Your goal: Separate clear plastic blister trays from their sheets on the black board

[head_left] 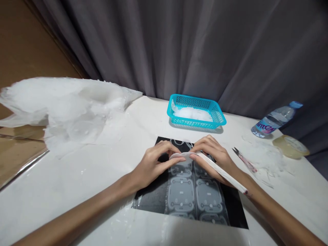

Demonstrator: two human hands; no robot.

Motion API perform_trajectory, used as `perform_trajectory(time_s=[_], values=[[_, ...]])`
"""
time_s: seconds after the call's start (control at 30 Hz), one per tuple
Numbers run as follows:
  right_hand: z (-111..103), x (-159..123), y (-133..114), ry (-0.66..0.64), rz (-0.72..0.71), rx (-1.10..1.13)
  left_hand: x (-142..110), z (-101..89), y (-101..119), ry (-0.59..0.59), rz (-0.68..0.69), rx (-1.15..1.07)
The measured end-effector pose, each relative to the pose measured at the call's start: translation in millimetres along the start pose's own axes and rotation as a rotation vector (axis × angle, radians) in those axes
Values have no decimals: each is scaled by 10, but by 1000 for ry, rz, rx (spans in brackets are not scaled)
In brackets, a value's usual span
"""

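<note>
Both hands meet over a black sheet (151, 196) on the white table. Between them is a thin, translucent whitish piece (185, 155), pinched at its left end by my left hand (155, 160). My right hand (217, 155) is closed on the piece's right end and also holds a slim white stick-like tool (222, 173), which slants back over the wrist. Its tip is hidden by the fingers. Just beyond the fingers lies a curled clear strip (179, 140). Rows of translucent rounded-square shapes (181, 194) lie on the black sheet below my hands.
A turquoise basket (197, 124) holding white translucent pieces stands at the back. Left is a large plastic bag (69, 102) of whitish material, near cardboard (20, 164). On the right are small scissors (244, 160), clear scraps (269, 159), a water bottle (275, 119) and a yellowish round object (290, 147).
</note>
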State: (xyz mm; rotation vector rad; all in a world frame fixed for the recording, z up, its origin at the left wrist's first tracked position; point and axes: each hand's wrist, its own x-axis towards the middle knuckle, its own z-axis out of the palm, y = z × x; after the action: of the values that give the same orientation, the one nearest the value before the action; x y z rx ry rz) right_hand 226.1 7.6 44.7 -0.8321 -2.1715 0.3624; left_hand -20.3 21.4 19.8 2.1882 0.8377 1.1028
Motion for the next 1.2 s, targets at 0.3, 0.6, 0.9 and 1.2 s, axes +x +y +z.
perform_trajectory(time_s=[0.3, 0.6, 0.9, 1.2], values=[[20, 13, 26, 57, 10, 17, 20, -55, -36, 36, 35, 77], [-356, 380, 480, 332, 196, -132, -122, 132, 9, -377, -184, 245], [-422, 655, 1175, 326, 428, -309, -105, 12, -86, -542, -28, 342], [-202, -167, 48, -188, 389, 57, -16, -37, -226, -555, -29, 280]])
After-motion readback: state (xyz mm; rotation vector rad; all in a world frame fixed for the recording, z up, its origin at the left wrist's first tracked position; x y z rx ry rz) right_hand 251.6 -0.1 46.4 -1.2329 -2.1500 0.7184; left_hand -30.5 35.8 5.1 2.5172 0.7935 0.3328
